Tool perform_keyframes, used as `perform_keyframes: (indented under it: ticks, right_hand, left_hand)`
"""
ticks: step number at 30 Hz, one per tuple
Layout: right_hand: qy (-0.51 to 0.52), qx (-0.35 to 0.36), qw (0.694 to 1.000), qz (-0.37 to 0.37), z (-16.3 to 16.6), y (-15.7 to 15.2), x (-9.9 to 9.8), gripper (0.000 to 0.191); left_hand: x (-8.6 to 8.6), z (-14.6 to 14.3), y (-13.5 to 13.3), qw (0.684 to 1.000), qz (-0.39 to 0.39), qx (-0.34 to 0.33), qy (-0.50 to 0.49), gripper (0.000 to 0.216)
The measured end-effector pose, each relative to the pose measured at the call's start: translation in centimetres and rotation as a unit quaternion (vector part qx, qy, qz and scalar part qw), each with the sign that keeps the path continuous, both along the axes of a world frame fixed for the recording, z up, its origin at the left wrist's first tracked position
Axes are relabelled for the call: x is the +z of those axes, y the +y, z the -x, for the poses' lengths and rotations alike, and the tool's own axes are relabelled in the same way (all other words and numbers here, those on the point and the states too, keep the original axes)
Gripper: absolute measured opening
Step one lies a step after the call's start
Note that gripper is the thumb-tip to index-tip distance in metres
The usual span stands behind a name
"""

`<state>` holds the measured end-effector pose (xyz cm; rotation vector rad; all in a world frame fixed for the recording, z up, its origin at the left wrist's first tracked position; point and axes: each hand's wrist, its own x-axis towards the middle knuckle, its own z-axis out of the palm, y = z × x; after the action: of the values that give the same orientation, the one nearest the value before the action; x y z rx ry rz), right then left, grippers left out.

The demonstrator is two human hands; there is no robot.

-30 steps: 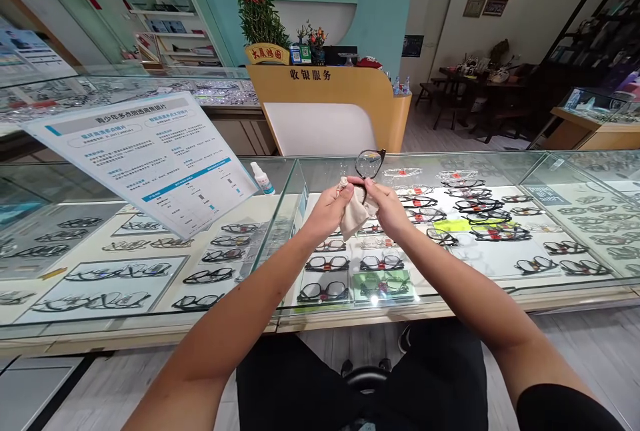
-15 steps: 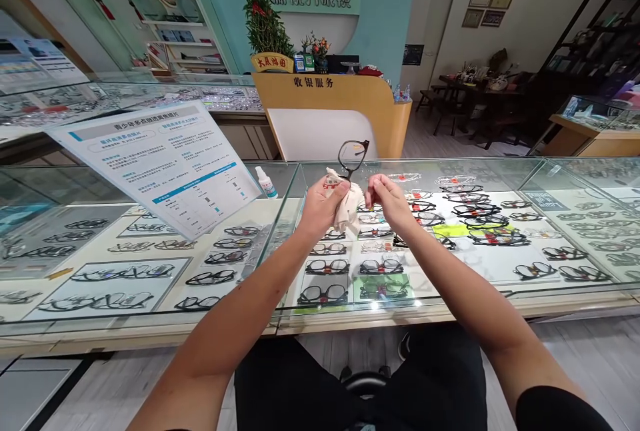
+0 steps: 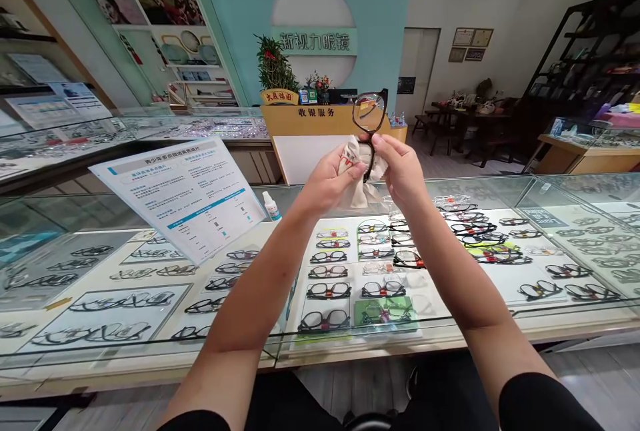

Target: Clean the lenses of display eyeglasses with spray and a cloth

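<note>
A pair of dark-rimmed eyeglasses (image 3: 369, 113) is held up over the glass counter, turned on end so that one lens stands on top. My left hand (image 3: 329, 181) is closed around the lower part, with a pale cleaning cloth (image 3: 360, 196) bunched between its fingers and the glasses. From the other side, my right hand (image 3: 401, 168) pinches the glasses near the middle of the frame, touching the cloth. The lower lens is mostly hidden by cloth and fingers.
Rows of eyeglasses (image 3: 327, 290) lie inside the glass display case (image 3: 280, 344). On its top stand a small white spray bottle (image 3: 271, 206) and a printed sheet (image 3: 185, 198) to the left. Beyond is a wooden cashier desk (image 3: 285, 126) with a plant (image 3: 275, 68).
Both hands have risen with the glasses and cloth. My right hand, earlier apart from the glasses, now grips them. The view has tilted upward.
</note>
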<state>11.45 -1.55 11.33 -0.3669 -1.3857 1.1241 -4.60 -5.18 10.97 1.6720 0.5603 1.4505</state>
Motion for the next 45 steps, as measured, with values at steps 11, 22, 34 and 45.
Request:
perform_keyframes:
  ticks: [11, 22, 34, 45]
  right_hand:
    - [0.020, -0.008, 1.000, -0.002, 1.4, -1.5, 0.3, 0.038]
    - [0.046, -0.027, 0.998, 0.025, -1.4, 0.2, 0.7, 0.036]
    - [0.001, 0.001, 1.000, 0.013, -2.7, -0.3, 1.6, 0.040]
    - [-0.078, 0.105, 0.991, 0.007, -3.0, -0.7, 1.6, 0.039]
  left_hand:
    - [-0.7, -2.2, 1.3, 0.976, -0.055, 0.143, -0.154, 0.057]
    - [0.7, 1.6, -0.3, 0.995, -0.036, 0.057, 0.074, 0.053]
    - [1.4, 5.3, 0.3, 0.950, 0.026, 0.095, 0.296, 0.046]
    - [-2.5, 6.6, 3.8, 0.829, 0.039, 0.115, 0.545, 0.025]
